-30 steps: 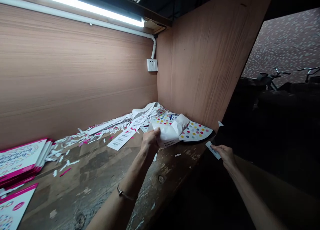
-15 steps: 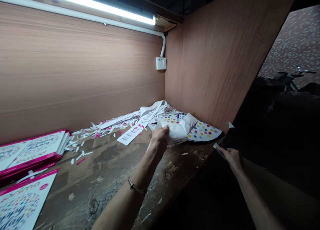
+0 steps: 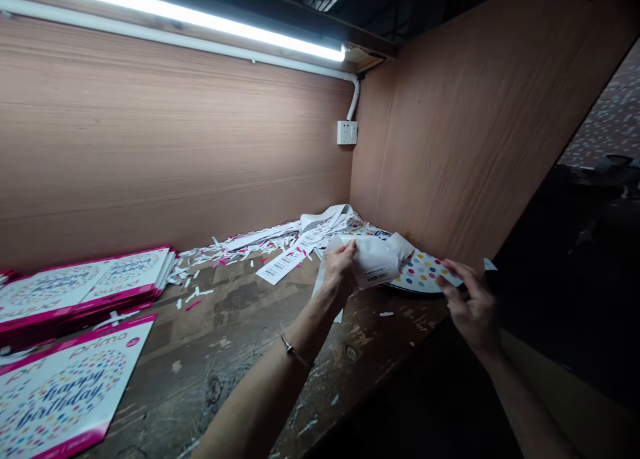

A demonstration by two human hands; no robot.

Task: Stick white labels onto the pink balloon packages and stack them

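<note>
Overhead: lit tube lamp (image 3: 225,26), fitted above white conduit (image 3: 250,54). Conduit routed along back panel (image 3: 175,132), then bent down to white wall socket (image 3: 347,132) near the corner with wood-grain side panel (image 3: 450,126). Below: worn, stained wooden worktop (image 3: 190,352). Along the rear edge: white and pink paper scraps (image 3: 240,246). At left: stack of pink-edged printed packs (image 3: 75,282); in front, flat-lying pack marked "happy birthday" (image 3: 75,392). Far right, beyond the side panel: speckled wall (image 3: 613,122) above dark, indistinct shapes.
</note>
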